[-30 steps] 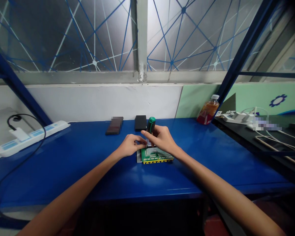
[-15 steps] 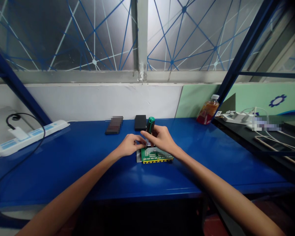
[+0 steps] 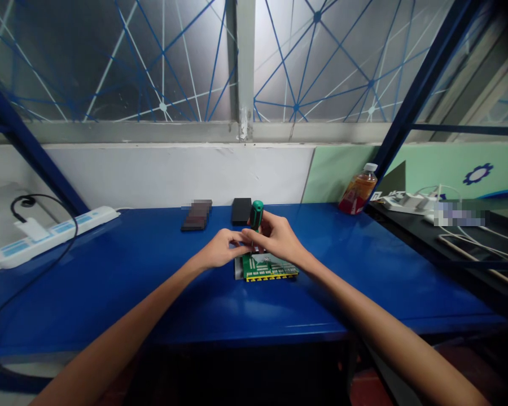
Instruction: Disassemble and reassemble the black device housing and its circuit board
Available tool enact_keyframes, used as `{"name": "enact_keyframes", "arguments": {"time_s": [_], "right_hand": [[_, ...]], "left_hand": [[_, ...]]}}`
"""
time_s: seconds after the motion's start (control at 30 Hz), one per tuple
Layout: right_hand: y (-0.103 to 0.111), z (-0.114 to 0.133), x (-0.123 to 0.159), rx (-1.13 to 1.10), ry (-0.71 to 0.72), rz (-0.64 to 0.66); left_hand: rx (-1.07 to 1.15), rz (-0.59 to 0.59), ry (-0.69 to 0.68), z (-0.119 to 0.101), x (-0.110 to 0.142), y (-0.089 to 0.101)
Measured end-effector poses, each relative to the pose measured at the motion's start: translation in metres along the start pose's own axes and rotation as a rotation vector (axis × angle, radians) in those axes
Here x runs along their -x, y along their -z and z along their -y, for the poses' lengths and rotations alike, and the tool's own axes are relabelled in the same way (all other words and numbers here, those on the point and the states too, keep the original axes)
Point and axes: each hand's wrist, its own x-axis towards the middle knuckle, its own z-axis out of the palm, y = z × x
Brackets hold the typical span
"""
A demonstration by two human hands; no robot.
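Observation:
A screwdriver (image 3: 257,213) with a green and black handle stands almost upright in my right hand (image 3: 278,237), whose fingers are closed round it. Its thin shaft points down at the far left part of a green circuit board (image 3: 254,269). My left hand (image 3: 220,248) is closed in a pinch beside the shaft, close to the board's left corner. What lies between its fingertips is too small to make out. Yellow parts line the board's near edge, and a grey plate shows under its left side. My right hand covers the board's far right part.
Behind the hands lie a black box-like object (image 3: 241,211) and a dark, partly blurred slab (image 3: 197,216) on the blue table (image 3: 152,299). A white power strip (image 3: 55,237) with a black cable is at left. A drink bottle (image 3: 359,189) stands at the back right.
The screwdriver's handle has shifted slightly left and stands a little more upright. My right fingers have come closer to my left fingertips. The board has hardly moved.

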Motion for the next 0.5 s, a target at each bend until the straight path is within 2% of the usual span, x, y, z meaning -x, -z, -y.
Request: {"name": "enact_keyframes", "arguments": {"time_s": [0.27,0.5], "right_hand": [[-0.0019,0.0028,0.0004,-0.004,0.021,0.013],[-0.0024,0.0008,0.0003,-0.02,0.021,0.018]], "left_hand": [[-0.025,-0.103,0.021,0.0051,0.0005,-0.0018],[-0.078,-0.125,0.022,0.004,0.0003,-0.0052]]}}
